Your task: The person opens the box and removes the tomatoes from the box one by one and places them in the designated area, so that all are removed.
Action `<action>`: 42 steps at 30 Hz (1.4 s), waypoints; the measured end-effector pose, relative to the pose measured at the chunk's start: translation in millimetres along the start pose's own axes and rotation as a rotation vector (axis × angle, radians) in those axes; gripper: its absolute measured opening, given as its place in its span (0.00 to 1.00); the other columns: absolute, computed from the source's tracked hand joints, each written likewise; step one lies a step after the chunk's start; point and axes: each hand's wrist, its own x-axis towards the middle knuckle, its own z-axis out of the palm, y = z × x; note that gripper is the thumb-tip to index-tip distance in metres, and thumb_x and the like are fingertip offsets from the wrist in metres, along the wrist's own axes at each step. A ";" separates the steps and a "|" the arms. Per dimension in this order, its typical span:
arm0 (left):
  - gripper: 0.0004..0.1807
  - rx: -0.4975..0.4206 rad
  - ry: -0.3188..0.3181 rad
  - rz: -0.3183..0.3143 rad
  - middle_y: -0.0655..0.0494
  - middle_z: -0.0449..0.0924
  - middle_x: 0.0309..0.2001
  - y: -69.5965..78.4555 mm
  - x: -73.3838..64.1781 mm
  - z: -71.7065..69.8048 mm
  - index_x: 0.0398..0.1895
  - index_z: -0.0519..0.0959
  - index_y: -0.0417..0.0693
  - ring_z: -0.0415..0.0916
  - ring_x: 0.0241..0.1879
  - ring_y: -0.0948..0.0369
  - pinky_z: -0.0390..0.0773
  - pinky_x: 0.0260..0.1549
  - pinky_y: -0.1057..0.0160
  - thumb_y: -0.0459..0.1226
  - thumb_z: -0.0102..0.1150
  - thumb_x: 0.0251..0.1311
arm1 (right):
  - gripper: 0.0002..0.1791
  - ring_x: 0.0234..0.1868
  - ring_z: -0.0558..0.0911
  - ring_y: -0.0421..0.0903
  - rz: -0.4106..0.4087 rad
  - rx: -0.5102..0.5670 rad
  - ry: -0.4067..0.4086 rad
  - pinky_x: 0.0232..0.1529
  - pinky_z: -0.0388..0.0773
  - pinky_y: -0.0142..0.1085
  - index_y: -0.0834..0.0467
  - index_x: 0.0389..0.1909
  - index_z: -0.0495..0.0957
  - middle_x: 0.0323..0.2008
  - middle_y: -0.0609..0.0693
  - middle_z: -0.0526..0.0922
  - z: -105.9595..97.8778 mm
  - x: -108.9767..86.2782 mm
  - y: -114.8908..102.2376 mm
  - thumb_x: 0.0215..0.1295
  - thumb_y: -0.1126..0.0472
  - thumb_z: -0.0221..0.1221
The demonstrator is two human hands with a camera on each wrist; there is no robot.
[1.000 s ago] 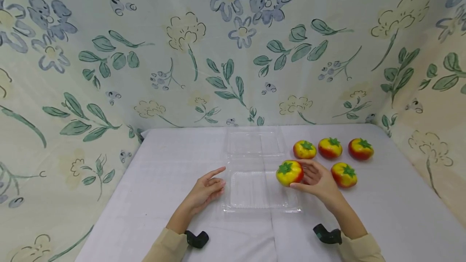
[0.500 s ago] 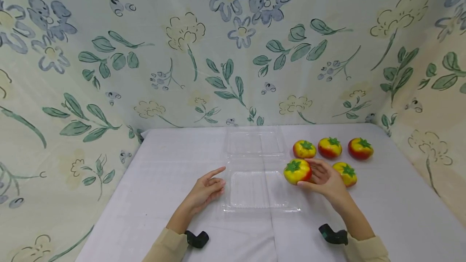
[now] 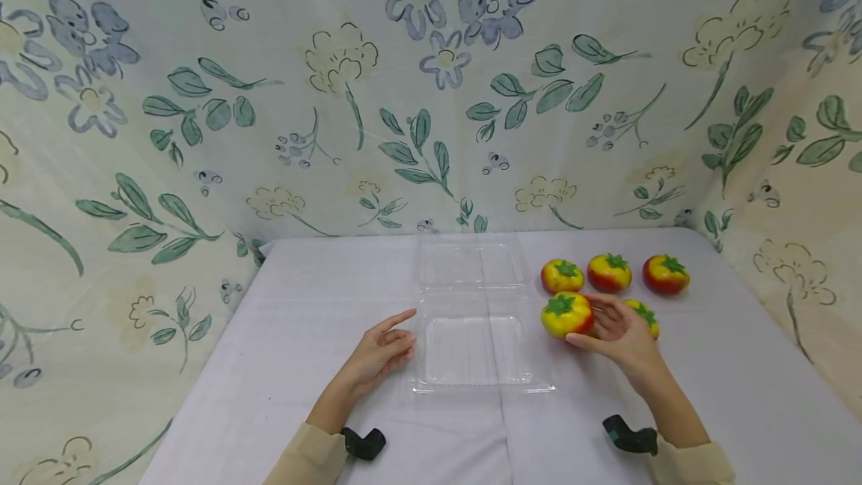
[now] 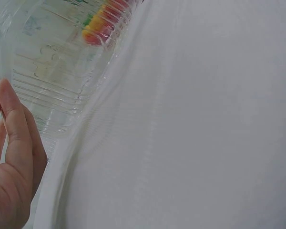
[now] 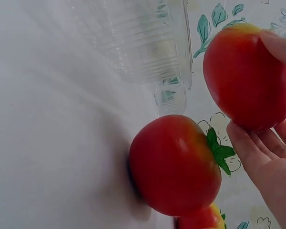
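In the head view my right hand (image 3: 622,335) holds a red-and-yellow persimmon (image 3: 566,314) with a green leafy top, thumb on the near side and fingers on the far side. The right wrist view shows this persimmon (image 5: 248,76) raised off the white cloth, above another persimmon (image 5: 174,164) resting there. A clear plastic clamshell box (image 3: 458,350) lies with its lid (image 3: 451,268) folded back. At the box's left edge is my left hand (image 3: 380,354), its index finger extended; in the left wrist view its fingertips (image 4: 5,88) are right at the clear wall.
Three persimmons stand in a back row: one left (image 3: 561,275), one in the middle (image 3: 609,273), one right (image 3: 667,275). Another persimmon (image 3: 645,316) is partly hidden behind my right hand. A flowered curtain (image 3: 431,96) rises behind the white-covered table (image 3: 323,275).
My right hand has moved right with the persimmon, from over the box's right end to beside it, now partly covering the front persimmon. The left hand has stayed in place.
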 end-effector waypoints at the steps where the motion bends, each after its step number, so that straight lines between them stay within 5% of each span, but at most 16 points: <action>1: 0.32 0.002 0.000 0.000 0.53 0.77 0.40 -0.1 0.0 -0.1 0.75 0.61 0.41 0.78 0.34 0.66 0.81 0.37 0.72 0.25 0.55 0.69 | 0.43 0.70 0.65 0.60 0.000 0.002 -0.001 0.53 0.72 0.21 0.61 0.68 0.61 0.70 0.64 0.63 -1.8 -0.3 0.3 0.56 0.58 0.73; 15: 0.32 0.000 0.004 -0.001 0.53 0.78 0.40 0.5 -0.4 0.8 0.75 0.61 0.41 0.78 0.34 0.66 0.81 0.37 0.72 0.25 0.55 0.69 | 0.38 0.57 0.72 0.28 -0.082 0.074 0.053 0.50 0.74 0.22 0.57 0.67 0.65 0.63 0.48 0.69 -24.1 -5.0 9.6 0.58 0.66 0.71; 19: 0.32 0.000 0.001 0.001 0.54 0.78 0.40 0.9 -0.7 1.2 0.76 0.60 0.40 0.78 0.34 0.67 0.81 0.38 0.72 0.25 0.55 0.69 | 0.37 0.58 0.72 0.30 -0.094 0.104 0.067 0.50 0.74 0.21 0.57 0.67 0.65 0.62 0.47 0.69 -29.2 -6.1 10.9 0.59 0.68 0.70; 25: 0.33 0.006 0.002 -0.001 0.53 0.78 0.39 1.1 -1.0 1.3 0.76 0.59 0.40 0.78 0.34 0.67 0.81 0.37 0.72 0.27 0.56 0.69 | 0.40 0.70 0.66 0.48 -0.044 0.085 0.114 0.50 0.72 0.19 0.59 0.71 0.61 0.68 0.56 0.63 -36.3 -6.0 10.4 0.60 0.66 0.70; 32: 0.32 0.002 -0.005 0.001 0.53 0.77 0.40 0.6 -1.3 0.2 0.75 0.61 0.41 0.78 0.34 0.66 0.81 0.37 0.72 0.27 0.56 0.69 | 0.40 0.56 0.71 0.30 -0.089 0.193 0.158 0.49 0.73 0.19 0.59 0.69 0.64 0.62 0.47 0.68 -43.0 -6.8 13.5 0.57 0.70 0.70; 42: 0.32 -0.010 -0.012 0.006 0.55 0.78 0.40 1.3 -1.2 0.7 0.76 0.59 0.40 0.78 0.34 0.66 0.81 0.38 0.72 0.25 0.54 0.70 | 0.36 0.56 0.71 0.32 -0.039 0.229 0.207 0.47 0.73 0.17 0.51 0.67 0.67 0.63 0.47 0.68 -57.4 -10.0 17.6 0.59 0.68 0.70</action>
